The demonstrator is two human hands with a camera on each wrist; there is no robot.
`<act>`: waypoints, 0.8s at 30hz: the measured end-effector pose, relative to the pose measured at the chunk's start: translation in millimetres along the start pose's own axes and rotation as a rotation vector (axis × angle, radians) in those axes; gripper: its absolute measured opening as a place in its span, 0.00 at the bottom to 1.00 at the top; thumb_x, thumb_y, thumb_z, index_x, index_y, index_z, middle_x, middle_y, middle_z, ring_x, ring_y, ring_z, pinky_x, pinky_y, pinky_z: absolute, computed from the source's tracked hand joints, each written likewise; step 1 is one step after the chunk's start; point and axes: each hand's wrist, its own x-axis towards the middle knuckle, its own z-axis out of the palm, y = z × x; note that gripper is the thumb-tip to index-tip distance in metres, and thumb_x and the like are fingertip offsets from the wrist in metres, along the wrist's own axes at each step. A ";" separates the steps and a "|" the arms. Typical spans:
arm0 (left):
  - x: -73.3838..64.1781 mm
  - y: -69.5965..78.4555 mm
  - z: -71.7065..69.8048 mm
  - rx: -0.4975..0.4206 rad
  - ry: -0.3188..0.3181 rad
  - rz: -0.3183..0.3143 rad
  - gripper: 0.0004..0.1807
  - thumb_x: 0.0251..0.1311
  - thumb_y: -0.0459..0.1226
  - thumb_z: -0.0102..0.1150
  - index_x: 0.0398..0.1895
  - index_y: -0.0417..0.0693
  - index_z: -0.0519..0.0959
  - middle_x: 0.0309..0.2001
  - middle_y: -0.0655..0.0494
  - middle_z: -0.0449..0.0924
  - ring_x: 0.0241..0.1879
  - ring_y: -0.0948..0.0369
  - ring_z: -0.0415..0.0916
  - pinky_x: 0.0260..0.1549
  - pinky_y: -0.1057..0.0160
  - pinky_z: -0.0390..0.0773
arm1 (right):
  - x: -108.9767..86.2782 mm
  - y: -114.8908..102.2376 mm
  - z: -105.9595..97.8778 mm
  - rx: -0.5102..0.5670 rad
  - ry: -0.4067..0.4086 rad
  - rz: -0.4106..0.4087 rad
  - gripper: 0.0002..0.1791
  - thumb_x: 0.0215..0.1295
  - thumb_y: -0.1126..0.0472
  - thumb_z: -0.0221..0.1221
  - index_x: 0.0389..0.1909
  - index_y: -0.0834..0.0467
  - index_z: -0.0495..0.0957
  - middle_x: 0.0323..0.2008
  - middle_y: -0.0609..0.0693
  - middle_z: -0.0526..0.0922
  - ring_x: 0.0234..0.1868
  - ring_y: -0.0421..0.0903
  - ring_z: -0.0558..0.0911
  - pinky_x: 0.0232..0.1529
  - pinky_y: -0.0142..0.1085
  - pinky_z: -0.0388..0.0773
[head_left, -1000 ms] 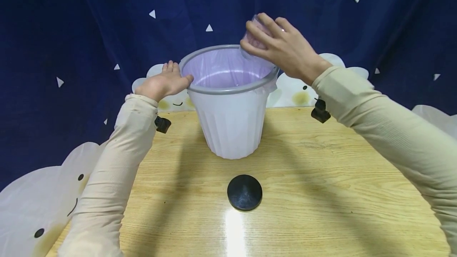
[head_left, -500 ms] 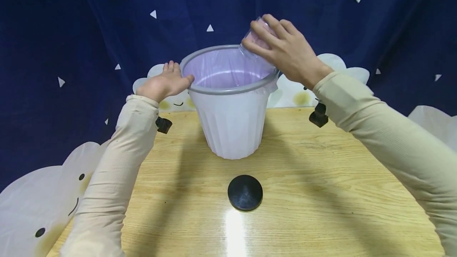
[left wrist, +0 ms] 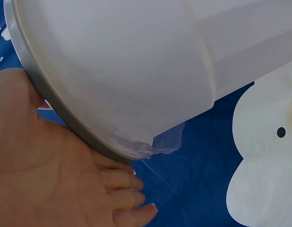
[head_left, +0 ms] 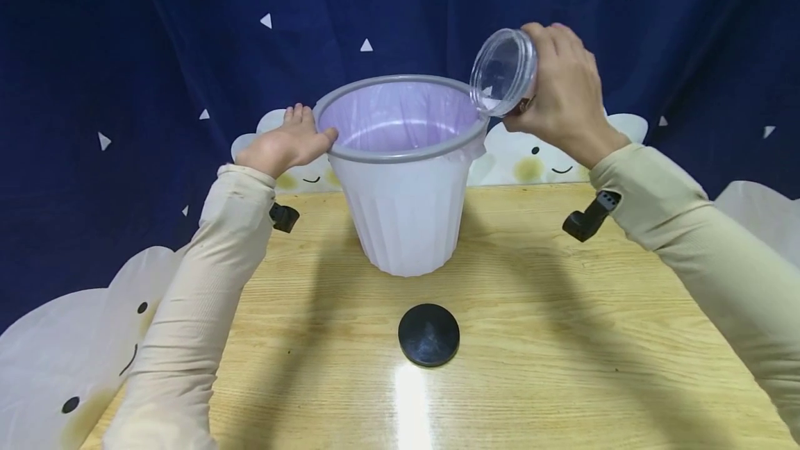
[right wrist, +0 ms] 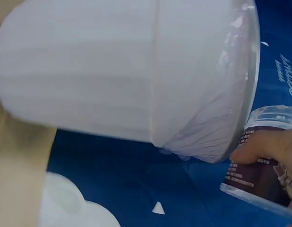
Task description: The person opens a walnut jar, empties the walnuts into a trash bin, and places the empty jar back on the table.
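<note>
A white trash bin [head_left: 409, 217] with a grey rim and a lilac liner bag [head_left: 400, 117] stands on the wooden table. My left hand [head_left: 290, 142] lies palm up against the left side of its rim, fingers straight, the thumb at the rim. The left wrist view shows the palm [left wrist: 56, 175] right at the rim. By the bin's right rim, my right hand [head_left: 565, 92] grips a clear plastic jar [head_left: 503, 75] tilted on its side, its uncapped mouth facing left. A dark brown label with fine print wraps the jar [right wrist: 254, 172] in the right wrist view.
A round black lid [head_left: 428, 335] lies on the table [head_left: 531, 339] in front of the bin. Behind, a dark blue curtain [head_left: 400, 5] carries white triangles and cloud faces. Small black wrist cameras [head_left: 590, 217] stick out below the sleeves.
The right hand has moved right from over the bin and turned the jar from mouth down to its side, mouth now in sight. The left hand and bin have stayed put.
</note>
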 end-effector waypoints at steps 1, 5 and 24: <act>0.0 0.0 -0.2 -0.001 -0.001 0.001 0.43 0.72 0.53 0.24 0.70 0.28 0.23 0.71 0.33 0.16 0.71 0.44 0.15 0.70 0.51 0.26 | -4.4 2.2 -0.5 0.044 -0.006 0.056 0.57 0.28 0.59 0.78 0.67 0.58 0.62 0.60 0.60 0.70 0.67 0.56 0.62 0.67 0.54 0.57; -0.1 -1.8 -0.2 -0.008 -0.005 0.007 0.44 0.72 0.53 0.24 0.70 0.28 0.23 0.71 0.33 0.15 0.71 0.44 0.14 0.70 0.50 0.26 | -28.8 10.7 1.9 0.215 -0.012 0.240 0.61 0.26 0.58 0.81 0.68 0.59 0.60 0.61 0.59 0.71 0.63 0.58 0.67 0.65 0.52 0.60; -4.7 -10.2 -3.5 -0.036 -0.005 0.027 0.45 0.71 0.53 0.25 0.69 0.26 0.22 0.70 0.31 0.14 0.70 0.42 0.14 0.70 0.48 0.26 | -273.2 -4.4 68.7 0.593 -0.391 0.609 0.67 0.30 0.56 0.82 0.71 0.64 0.49 0.60 0.67 0.67 0.60 0.64 0.68 0.58 0.59 0.64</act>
